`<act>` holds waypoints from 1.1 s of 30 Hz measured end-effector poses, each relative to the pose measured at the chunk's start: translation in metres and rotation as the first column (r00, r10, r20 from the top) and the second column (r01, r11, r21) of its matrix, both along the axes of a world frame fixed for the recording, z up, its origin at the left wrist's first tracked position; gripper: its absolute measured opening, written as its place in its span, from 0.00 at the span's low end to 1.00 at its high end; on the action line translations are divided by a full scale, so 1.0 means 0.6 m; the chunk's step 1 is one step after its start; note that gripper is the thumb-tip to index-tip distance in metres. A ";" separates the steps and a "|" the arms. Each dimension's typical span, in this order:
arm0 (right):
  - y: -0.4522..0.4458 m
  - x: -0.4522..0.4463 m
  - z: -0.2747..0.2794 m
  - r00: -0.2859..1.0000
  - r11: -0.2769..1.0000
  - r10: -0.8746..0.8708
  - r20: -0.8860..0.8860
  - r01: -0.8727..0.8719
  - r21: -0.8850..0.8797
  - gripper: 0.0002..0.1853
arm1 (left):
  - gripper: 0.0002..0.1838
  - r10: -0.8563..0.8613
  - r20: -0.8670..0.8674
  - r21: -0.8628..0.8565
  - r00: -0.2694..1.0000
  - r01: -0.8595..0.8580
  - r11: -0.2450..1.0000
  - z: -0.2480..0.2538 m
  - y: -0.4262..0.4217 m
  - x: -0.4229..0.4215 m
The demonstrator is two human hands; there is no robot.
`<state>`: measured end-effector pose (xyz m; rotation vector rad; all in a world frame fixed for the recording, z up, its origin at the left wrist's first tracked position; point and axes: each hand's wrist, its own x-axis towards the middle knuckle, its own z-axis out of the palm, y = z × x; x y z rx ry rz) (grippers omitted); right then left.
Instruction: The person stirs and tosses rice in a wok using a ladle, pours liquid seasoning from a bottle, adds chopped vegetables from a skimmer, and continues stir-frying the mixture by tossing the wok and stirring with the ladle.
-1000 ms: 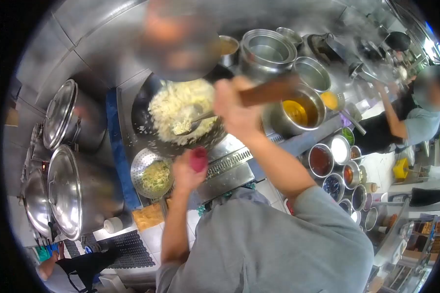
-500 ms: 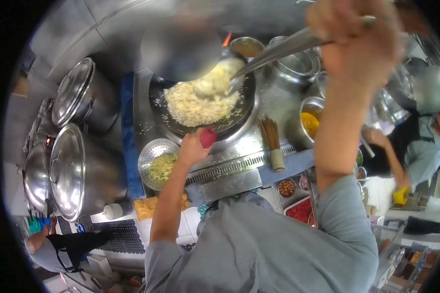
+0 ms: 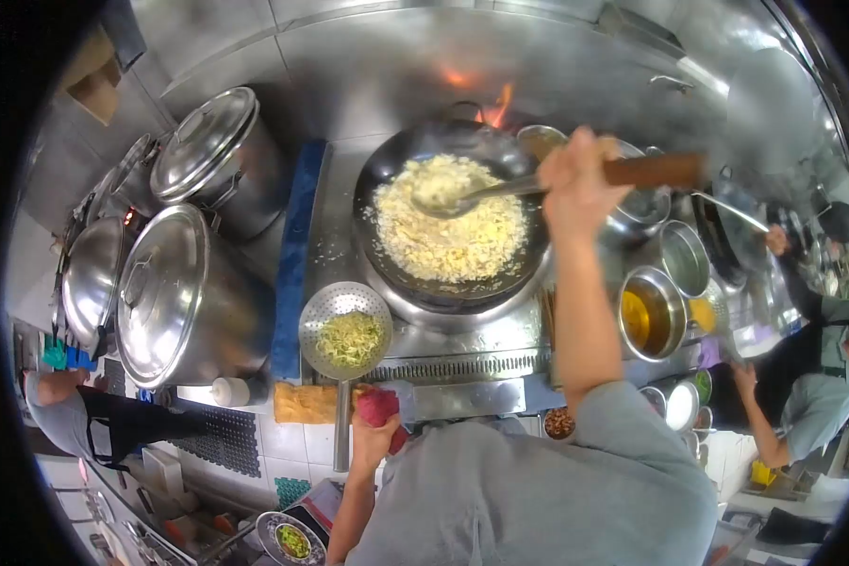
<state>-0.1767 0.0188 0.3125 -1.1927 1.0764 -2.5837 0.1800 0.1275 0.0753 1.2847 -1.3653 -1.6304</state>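
Note:
My right hand [image 3: 580,184] is wrapped round the metal shaft of a ladle [image 3: 514,189] with a wooden handle end. Its bowl rests in pale fried rice [image 3: 457,255] inside a black wok [image 3: 377,174]. A folded red cloth [image 3: 379,406] is gripped in my left hand [image 3: 373,441], near the counter's front edge, apart from the wok. Beside that hand is the metal handle of a perforated strainer [image 3: 313,316]. Shredded green-yellow vegetables [image 3: 349,340] lie in the strainer.
Flames [image 3: 497,106] rise behind the wok. Large lidded pots [image 3: 174,292] stand at left. To the right are a pot of yellow liquid [image 3: 653,311] and a bamboo brush [image 3: 549,325], partly behind my forearm. Co-workers [image 3: 811,377] stand on both sides.
My left hand has left the wok's near rim and drawn back toward me with the red cloth. My right hand has come down, lowering the ladle into the rice. The view has shifted.

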 end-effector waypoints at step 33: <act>0.162 0.049 0.115 0.988 0.996 -0.083 -0.132 0.087 0.020 0.13 | 0.17 -0.189 0.377 -0.754 0.907 0.419 0.507 0.164 -0.089 -0.236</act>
